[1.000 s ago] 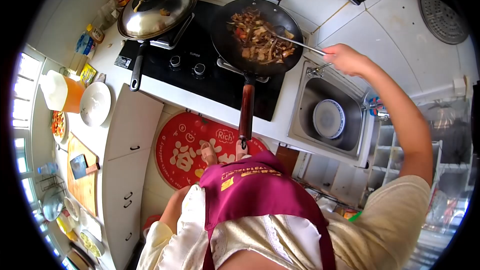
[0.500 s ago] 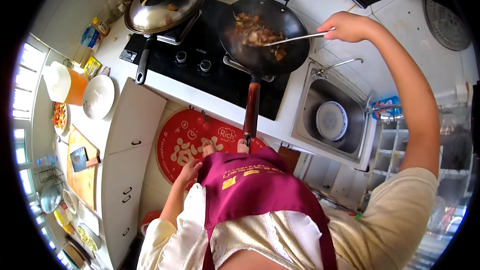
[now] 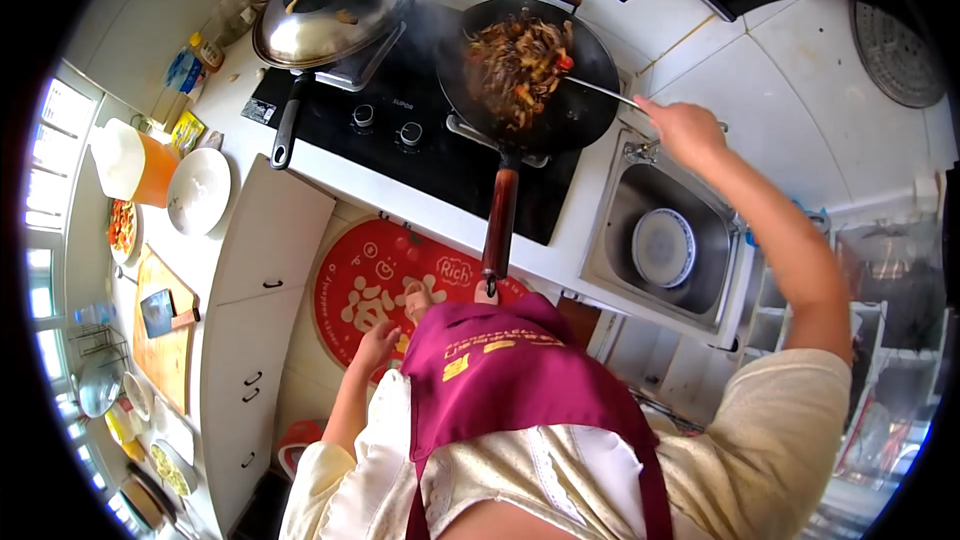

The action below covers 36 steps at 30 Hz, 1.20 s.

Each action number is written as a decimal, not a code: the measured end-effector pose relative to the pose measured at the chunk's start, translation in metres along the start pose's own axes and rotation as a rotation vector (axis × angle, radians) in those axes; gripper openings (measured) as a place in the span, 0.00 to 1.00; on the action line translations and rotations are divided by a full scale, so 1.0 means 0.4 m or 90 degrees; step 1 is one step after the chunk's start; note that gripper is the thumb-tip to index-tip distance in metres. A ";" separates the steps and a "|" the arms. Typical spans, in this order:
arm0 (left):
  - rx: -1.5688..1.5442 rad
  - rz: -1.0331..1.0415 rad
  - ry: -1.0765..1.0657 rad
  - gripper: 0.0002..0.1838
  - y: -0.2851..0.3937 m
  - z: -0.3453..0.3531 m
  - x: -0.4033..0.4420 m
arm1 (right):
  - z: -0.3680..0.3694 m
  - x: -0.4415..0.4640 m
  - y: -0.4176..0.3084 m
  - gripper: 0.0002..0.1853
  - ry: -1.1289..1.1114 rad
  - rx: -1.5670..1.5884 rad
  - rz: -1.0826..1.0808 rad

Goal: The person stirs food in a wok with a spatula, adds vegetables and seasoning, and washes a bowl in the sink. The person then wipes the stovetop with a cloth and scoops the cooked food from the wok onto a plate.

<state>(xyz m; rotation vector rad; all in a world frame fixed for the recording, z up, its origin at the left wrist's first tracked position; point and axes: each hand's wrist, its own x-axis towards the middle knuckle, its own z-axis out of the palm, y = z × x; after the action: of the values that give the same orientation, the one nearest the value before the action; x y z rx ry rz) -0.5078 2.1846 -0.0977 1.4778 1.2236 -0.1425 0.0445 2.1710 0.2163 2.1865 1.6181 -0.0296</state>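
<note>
Utensil [image 3: 607,91], metal: clenched in right grip [image 3: 688,132], the nearer, right of wok [image 3: 592,110]; shaft slants leftward to food [image 3: 522,65] inside. Left grip [image 3: 377,342]: well apart from wok, closure unclear.

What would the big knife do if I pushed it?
The knife lies flat on the board, so it would probably slide, not roll. Its wide blade looks metal: likely stiff, and heavier at that end.

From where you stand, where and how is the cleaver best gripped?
Take the cleaver by its wooden handle, likely best from the counter's front edge: it lies flat on the cutting board, handle toward that edge, blade pointing away.
</note>
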 end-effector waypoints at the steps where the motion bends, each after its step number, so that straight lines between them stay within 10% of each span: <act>1: -0.029 -0.013 -0.008 0.21 0.055 -0.010 -0.019 | 0.015 -0.008 -0.006 0.21 0.036 0.043 0.010; 15: -0.017 -0.024 0.002 0.23 0.069 0.033 -0.012 | -0.142 -0.092 0.036 0.19 0.030 0.021 0.005; 24: -0.077 -0.087 0.006 0.23 -0.045 0.137 -0.026 | -0.237 -0.054 0.054 0.19 -0.307 0.205 -0.123; 28: -0.085 -0.010 0.011 0.23 -0.091 0.189 -0.008 | 0.161 -0.002 -0.020 0.21 0.073 0.349 -0.095; 36: -0.132 -0.105 0.068 0.20 0.005 0.112 -0.110 | 0.126 -0.132 0.045 0.20 0.146 0.199 0.002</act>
<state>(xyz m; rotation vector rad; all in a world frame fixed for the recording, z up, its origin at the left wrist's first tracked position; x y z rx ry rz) -0.5028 2.1241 -0.0819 1.2172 1.4034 -0.0460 0.0555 2.1015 0.1896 2.5049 1.8391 -0.0344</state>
